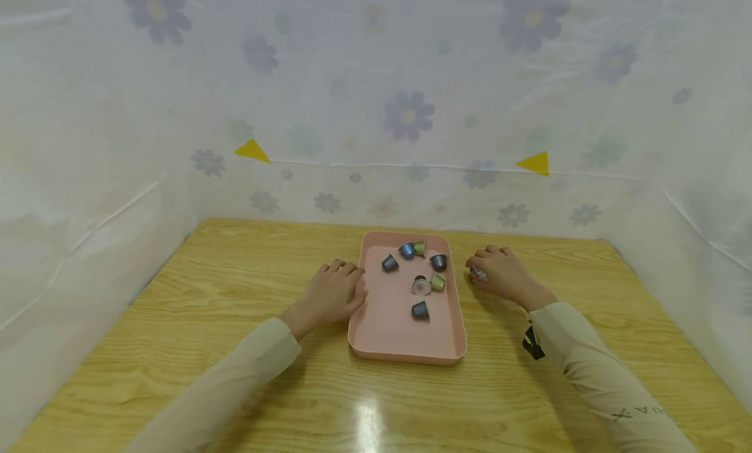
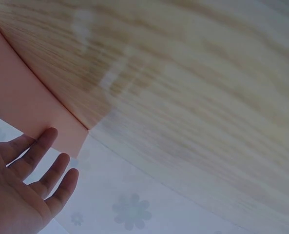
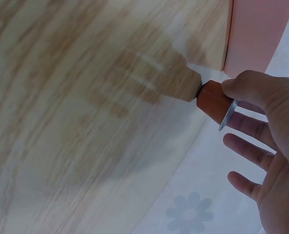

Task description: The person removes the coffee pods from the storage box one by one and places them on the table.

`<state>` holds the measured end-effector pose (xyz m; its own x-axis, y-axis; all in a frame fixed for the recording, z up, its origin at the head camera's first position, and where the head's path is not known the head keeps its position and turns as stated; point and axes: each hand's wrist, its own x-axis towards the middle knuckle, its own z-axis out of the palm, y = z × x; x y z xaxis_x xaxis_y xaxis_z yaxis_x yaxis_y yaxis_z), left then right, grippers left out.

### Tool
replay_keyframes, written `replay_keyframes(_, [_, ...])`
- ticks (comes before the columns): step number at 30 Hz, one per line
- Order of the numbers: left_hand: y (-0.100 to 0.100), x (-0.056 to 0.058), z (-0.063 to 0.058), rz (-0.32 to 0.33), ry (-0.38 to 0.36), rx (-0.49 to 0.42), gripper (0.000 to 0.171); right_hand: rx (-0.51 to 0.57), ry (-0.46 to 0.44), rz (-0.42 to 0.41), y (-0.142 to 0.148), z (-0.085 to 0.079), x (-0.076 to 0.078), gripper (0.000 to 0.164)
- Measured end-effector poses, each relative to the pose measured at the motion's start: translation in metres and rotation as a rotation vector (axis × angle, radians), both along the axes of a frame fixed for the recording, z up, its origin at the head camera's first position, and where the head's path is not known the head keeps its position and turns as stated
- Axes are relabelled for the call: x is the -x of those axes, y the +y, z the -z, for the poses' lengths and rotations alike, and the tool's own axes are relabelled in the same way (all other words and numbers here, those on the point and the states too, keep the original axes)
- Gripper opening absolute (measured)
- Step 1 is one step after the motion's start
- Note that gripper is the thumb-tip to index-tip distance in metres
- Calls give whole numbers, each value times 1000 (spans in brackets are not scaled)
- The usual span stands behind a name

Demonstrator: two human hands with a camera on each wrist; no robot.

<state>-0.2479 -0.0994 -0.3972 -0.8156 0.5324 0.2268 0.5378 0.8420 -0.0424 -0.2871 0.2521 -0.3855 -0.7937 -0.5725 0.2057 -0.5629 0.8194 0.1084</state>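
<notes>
Sleeves (image 1: 217, 388) low in frame, left hand (image 1: 331, 291) lightly pinching pink tray (image 1: 382, 339) mid-frame, right hand (image 1: 506, 275) gripping orange capsule (image 3: 213, 102) right of centre, likely to roll if loosed on its tapered side.

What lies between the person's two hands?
From left hand to right hand, the head view shows the tray with several capsules, a strip of bare table, then the held capsule.

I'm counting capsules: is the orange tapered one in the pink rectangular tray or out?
Out: the right hand pinches the orange capsule beside the pink tray.
</notes>
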Motion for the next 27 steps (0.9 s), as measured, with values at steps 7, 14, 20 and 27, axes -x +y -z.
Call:
replay_keyframes(7, [0,1,2,1,7,1,44,12,-11,0,-1,2,1,26])
replay_keyframes(14, [0,0,0,3,-12,-1,45,14,-36,4,-2,1,0,30])
replay_keyframes(20, [-1,0,0,4,-10,1,46,35,-39,-2,-4,-3,0,30])
replay_keyframes(27, [0,1,-1,-10,-18,12,48,57,-36,-7,-5,-7,-1,30])
